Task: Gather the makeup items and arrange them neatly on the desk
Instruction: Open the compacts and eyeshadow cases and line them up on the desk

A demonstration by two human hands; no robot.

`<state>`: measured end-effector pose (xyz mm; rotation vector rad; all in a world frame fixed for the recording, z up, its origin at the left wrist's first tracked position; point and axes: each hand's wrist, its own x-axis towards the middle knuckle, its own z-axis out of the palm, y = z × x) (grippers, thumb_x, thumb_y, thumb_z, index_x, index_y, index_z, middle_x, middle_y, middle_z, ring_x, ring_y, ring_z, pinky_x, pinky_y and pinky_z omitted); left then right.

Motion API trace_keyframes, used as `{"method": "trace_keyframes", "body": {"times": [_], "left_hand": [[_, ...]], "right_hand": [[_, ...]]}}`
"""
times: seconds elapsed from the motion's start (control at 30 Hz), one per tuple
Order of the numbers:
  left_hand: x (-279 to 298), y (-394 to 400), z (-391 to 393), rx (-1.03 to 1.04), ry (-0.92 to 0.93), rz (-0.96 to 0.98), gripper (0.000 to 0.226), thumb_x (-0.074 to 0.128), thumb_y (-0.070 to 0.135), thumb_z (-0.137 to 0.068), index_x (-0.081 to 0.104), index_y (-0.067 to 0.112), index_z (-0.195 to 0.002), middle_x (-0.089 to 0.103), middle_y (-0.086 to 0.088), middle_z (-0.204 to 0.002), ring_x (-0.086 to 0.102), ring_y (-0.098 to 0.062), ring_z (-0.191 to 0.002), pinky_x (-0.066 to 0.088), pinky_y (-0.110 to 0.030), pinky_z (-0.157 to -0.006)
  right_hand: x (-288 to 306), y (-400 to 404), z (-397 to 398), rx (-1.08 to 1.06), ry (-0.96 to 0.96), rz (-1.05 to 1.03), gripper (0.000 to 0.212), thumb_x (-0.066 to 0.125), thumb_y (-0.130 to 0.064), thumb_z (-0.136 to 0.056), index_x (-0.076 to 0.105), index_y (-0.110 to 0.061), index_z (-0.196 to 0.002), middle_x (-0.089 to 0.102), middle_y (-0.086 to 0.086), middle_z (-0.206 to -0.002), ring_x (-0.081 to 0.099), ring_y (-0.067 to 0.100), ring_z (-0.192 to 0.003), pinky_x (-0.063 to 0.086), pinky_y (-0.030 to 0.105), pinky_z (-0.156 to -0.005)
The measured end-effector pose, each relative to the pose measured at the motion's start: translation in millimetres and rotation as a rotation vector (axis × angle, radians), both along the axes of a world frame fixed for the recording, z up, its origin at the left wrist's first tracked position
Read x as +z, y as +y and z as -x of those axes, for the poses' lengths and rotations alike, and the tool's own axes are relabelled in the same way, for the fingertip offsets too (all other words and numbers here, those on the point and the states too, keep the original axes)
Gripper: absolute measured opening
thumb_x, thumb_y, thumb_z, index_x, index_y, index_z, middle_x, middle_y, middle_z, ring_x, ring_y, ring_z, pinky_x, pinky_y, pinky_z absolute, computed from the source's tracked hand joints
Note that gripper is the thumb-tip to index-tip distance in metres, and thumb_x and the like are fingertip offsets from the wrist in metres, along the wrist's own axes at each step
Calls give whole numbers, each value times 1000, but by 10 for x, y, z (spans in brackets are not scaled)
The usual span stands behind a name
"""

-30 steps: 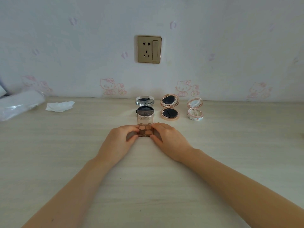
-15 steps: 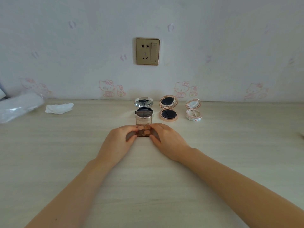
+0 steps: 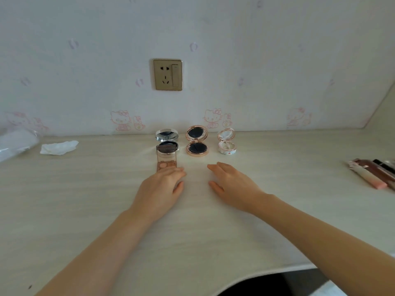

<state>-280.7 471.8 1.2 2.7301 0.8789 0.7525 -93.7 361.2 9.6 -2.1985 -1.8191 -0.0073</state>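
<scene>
A small open eyeshadow palette (image 3: 166, 159) with a clear lid stands on the light wooden desk (image 3: 85, 199). My left hand (image 3: 159, 189) lies flat just in front of it, fingertips at its near edge. My right hand (image 3: 232, 184) hovers flat to the right, apart from everything. Behind stand three open round compacts: a silver one (image 3: 167, 136), a rose-gold one (image 3: 196, 142) and a small white floral one (image 3: 227, 142).
Several lip gloss tubes (image 3: 372, 175) lie at the desk's right edge. A crumpled tissue (image 3: 58, 147) and a plastic-wrapped roll (image 3: 15, 144) sit at the far left. A wall socket (image 3: 167, 74) is above. The desk's curved front edge (image 3: 267, 272) is near right.
Both hands let go of the palette and drew back. The right hand moved rightward away from it. The view shifted right, bringing the lip gloss tubes into sight.
</scene>
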Motion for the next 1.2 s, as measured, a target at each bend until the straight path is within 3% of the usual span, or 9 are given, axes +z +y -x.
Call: {"method": "trace_keyframes", "body": {"times": [0.17,0.4,0.53,0.73,0.87,1.0,1.1,1.2], "left_hand": [[18,-408,-480,-135,15,16,32,52,24,-93,61,26,-124,56,13,-134,45,-7,-130,44,-29,-99],[12,-1031,-1246,-287,18,25,31,50,24,-94,62,26,-122,62,9,-125,50,-10,-121,45,-28,-91],[-27,-1334,-1722,-377,37,5,31,47,26,-96,62,26,-123,62,10,-125,51,-9,-120,44,-26,-91],[-33,-1756,-2496,-489,58,15,37,46,25,-95,55,22,-130,58,-1,-129,47,-17,-126,43,-31,-96],[17,-1941,-3063,-532,65,32,41,44,26,-96,50,21,-135,52,-2,-137,38,-15,-134,38,-30,-101],[126,-2068,-3629,-552,54,73,35,45,25,-95,55,18,-127,58,-5,-128,44,-21,-126,44,-37,-95],[187,-2151,-4032,-564,30,129,29,46,25,-95,60,18,-120,63,-4,-116,46,-22,-119,46,-39,-90],[217,-2208,-4417,-560,22,158,30,46,24,-95,61,14,-119,63,-6,-116,46,-24,-119,46,-42,-91]], "right_hand": [[53,-651,-403,-126,-37,13,51,40,-35,-99,28,-20,-147,34,7,-149,25,19,-141,33,33,-106],[117,-1590,-1015,-308,-69,22,52,38,-37,-100,26,-21,-148,32,5,-153,21,17,-143,28,32,-111],[134,-2039,-1361,-407,-77,13,50,40,-36,-100,30,-21,-146,36,4,-150,28,17,-141,33,33,-108],[171,-2565,-1955,-517,-113,-50,46,45,-35,-97,38,-23,-140,50,1,-135,50,21,-120,48,36,-92],[227,-2737,-2454,-600,-74,-76,38,45,-31,-97,47,-18,-132,55,6,-129,50,25,-118,47,39,-92],[293,-2844,-3007,-630,-93,-60,39,46,-24,-96,47,-17,-134,52,5,-135,47,24,-125,41,33,-99],[324,-2877,-3350,-679,-90,-64,27,49,-21,-93,60,-17,-117,60,3,-120,57,27,-108,46,32,-87],[325,-2858,-3638,-733,-85,36,21,48,-24,-94,60,-12,-105,62,9,-106,59,30,-93,51,41,-80]]}}
